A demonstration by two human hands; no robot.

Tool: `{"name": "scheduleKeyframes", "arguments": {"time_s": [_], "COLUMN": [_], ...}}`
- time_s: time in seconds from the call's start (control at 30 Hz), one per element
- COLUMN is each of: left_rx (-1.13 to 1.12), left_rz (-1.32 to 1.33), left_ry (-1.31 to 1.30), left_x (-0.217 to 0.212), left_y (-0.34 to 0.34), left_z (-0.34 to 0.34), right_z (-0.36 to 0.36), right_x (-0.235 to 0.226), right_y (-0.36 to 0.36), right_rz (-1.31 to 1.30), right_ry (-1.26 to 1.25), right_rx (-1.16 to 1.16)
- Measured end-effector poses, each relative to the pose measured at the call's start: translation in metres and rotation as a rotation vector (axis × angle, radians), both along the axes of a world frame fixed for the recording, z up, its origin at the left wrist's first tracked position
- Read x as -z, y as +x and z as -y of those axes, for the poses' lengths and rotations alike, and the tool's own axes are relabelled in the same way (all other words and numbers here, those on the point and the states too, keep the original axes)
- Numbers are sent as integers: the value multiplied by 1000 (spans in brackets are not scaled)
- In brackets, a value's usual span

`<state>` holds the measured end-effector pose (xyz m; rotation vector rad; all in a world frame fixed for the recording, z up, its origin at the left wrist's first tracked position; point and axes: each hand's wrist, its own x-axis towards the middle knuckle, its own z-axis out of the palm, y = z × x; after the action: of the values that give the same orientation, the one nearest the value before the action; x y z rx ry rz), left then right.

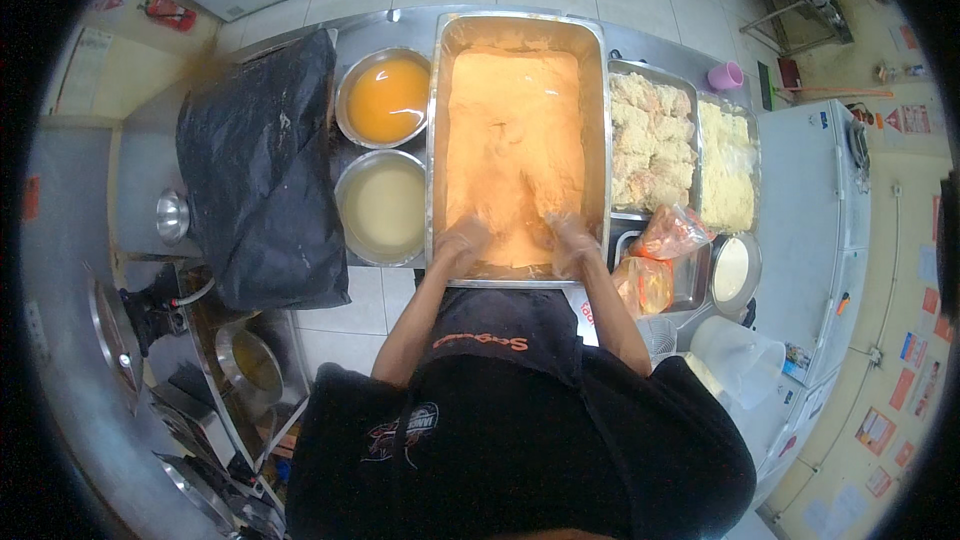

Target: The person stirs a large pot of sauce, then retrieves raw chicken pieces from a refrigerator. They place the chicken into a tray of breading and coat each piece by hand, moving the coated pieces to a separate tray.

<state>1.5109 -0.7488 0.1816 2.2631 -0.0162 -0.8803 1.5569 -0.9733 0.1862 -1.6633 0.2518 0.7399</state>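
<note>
A deep steel pan (604, 140) in front of me holds a bed of orange powder (515, 110) that looks like seasoned flour. My left hand (464, 242), in a clear plastic glove, dips into the powder near the pan's close left corner. Opposite it, my right hand (574, 243), gloved the same way, reaches in at the close right side. Powder hides the fingers of both hands, so I cannot make out whether they grip anything. Between the hands the powder is ridged and disturbed.
Left of the pan stand a bowl of orange liquid (387, 102) and a bowl of pale liquid (384, 207), beside a black cover (265, 170). To the right are a tray of coated pieces (650, 140), a pale crumbly tray (727, 165), plastic bags (643, 283) and a pink cup (726, 75).
</note>
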Motion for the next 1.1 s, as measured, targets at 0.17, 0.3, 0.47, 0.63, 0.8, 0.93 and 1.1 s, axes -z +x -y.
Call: {"name": "scheduleKeyframes", "arguments": {"time_s": [0.17,0.3,0.47,0.63,0.8,0.93,1.1], "left_rx": [-110,-185,-339,-84,-169,-127,65], "left_rz": [52,382,448,124,360,524,239], "left_ry": [36,122,349,343,371,384,296], "left_x": [-8,-38,-91,-90,-67,-86,-135], "left_y": [23,61,106,84,47,70,112], "left_z": [19,1,1,-3,4,-15,-53], "right_z": [-13,-20,-58,-55,-60,-64,-57], "right_x": [-29,-73,-62,-34,-46,-81,-122], "right_y": [25,70,105,88,57,75,126], "right_rz": [235,323,954,670,471,679,685], "right_ry": [-349,-517,-782,-639,-766,-901,-665], "right_rx": [-479,-350,-569,-1107,-799,-751,-744]}}
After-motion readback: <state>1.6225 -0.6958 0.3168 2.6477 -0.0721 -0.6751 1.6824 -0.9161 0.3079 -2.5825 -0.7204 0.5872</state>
